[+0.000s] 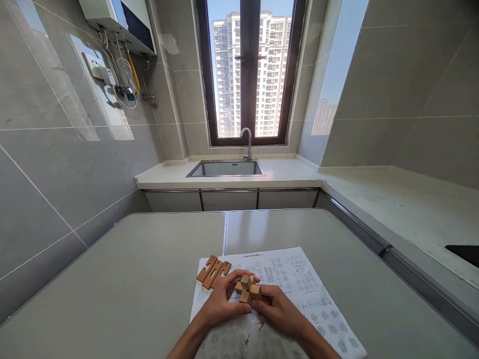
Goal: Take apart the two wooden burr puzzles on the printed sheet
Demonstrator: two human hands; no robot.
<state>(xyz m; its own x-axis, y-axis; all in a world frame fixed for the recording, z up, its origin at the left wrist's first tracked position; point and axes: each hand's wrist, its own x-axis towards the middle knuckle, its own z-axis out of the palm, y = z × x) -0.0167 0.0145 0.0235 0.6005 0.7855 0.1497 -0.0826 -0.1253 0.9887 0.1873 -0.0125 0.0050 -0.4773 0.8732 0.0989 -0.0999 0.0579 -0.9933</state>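
In the head view, the person sits or stands at a pale grey table and looks down at both bare hands, which meet near the lower middle of the picture. Between them is a small wooden puzzle, made of light brown blocks that cross each other, and it is held just above a printed sheet that lies flat on the table. The left hand closes on the left side of the puzzle, its fingers curled around the top and its thumb underneath, so the grip is firm and only a little open. The right hand closes on the right side in the same way, with the fingertips touching the blocks; both hands have hold of the same puzzle. Just beside the left hand, on the upper left corner of the sheet, lie a few loose wooden pieces of a darker, reddish brown, flat and side by side, with notches cut in them; they are near the puzzle but not touching it. The sheet is covered with small drawings in rows, too small to read. Farther away, behind the table, there is a white counter with a steel sink and a curved tap under a dark-framed window, through which tall buildings are seen. On the left tiled wall hangs a white water heater with hoses below it.
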